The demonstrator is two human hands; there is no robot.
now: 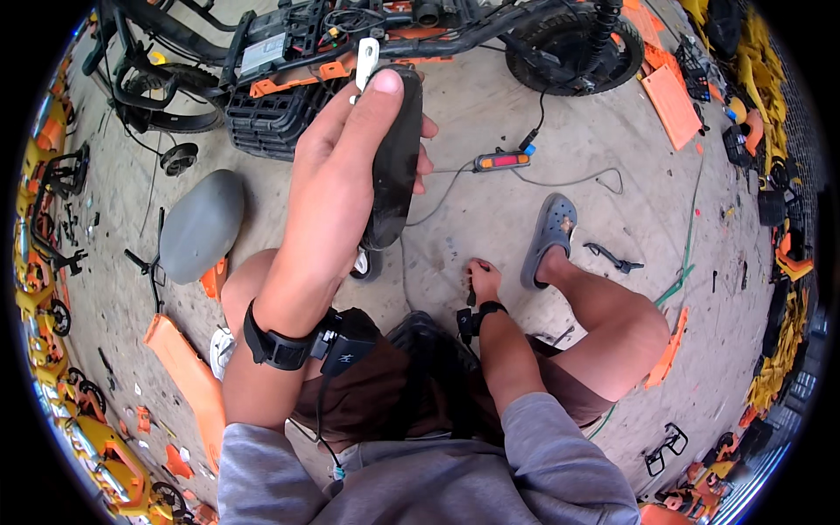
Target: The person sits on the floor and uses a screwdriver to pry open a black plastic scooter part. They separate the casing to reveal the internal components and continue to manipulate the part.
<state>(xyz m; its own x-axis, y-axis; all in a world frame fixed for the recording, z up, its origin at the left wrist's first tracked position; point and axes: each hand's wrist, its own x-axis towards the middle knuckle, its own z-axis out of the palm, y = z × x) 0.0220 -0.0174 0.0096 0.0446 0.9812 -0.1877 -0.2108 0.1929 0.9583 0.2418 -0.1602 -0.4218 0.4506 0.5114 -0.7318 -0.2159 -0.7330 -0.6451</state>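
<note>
Raised over the floor, my left hand (346, 144) grips a long black part (395, 166) with rounded ends and a smooth surface. The thumb presses on its upper end and the fingertips show around its far side. A white tab with a hole (367, 61) stands up beside the thumb; whether it belongs to the black part I cannot tell. Low between my knees, my right hand (484, 282) is close to the floor with its fingers curled. Something small and dark shows at those fingers, too small to name. A strapped device (346, 341) sits on my left wrist.
A partly stripped motorbike frame (394, 44) with a wheel (573, 57) spans the far side. An orange-grey device with a lit display (503, 161) lies on the floor with its cable. A grey oval shell (203, 226) and orange panels (188, 376) lie left. Yellow parts line both edges.
</note>
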